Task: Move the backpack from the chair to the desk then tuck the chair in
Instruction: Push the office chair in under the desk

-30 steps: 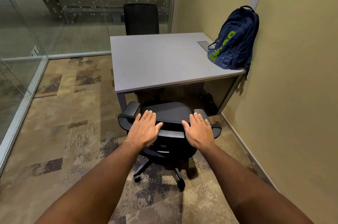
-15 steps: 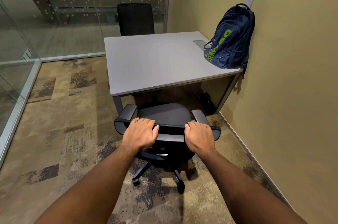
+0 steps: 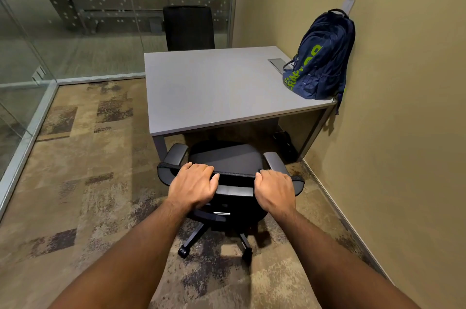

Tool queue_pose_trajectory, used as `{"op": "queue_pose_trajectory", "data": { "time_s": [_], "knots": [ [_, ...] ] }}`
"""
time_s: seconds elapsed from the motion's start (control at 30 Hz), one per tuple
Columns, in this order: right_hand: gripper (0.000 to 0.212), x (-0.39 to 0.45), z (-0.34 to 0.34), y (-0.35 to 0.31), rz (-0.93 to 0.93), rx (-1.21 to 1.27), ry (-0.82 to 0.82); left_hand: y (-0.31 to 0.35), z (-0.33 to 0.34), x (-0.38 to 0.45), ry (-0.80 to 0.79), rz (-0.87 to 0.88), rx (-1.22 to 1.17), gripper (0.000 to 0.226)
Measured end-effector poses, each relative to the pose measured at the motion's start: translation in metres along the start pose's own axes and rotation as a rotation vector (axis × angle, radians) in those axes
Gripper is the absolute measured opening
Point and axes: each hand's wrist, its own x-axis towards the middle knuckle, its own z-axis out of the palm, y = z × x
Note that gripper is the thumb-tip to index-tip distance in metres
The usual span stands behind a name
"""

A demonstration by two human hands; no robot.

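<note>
Two forearms in view, both bare from elbow region to wrist; no sleeves, cuffs or gloves. Left hand [image 3: 193,186] and right hand [image 3: 274,191] unadorned: no rings, watch, bands or markings seen. Nails short where visible.

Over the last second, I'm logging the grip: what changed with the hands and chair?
Both hands went from lying flat and open on the chair backrest to curling over its top edge: left hand and right hand now grip it. The backpack stayed on the desk against the wall.
</note>
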Motion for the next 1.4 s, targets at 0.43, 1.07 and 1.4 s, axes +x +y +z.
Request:
{"op": "queue_pose_trajectory", "data": {
  "time_s": [0.43, 1.07, 1.4],
  "knots": [
    [0.038, 0.041, 0.001, 0.024, -0.042, -0.006, 0.048, 0.011, 0.007, 0.043, -0.015, -0.017, -0.013, 0.056],
    [0.042, 0.110, 0.007, 0.050, -0.069, 0.030, 0.031, 0.015, 0.022, 0.114, -0.005, -0.043, -0.009, 0.056],
    [0.041, 0.147, 0.013, 0.048, -0.097, 0.004, 0.024, -0.003, 0.028, 0.153, -0.009, -0.039, -0.016, 0.055]
  ]
}}
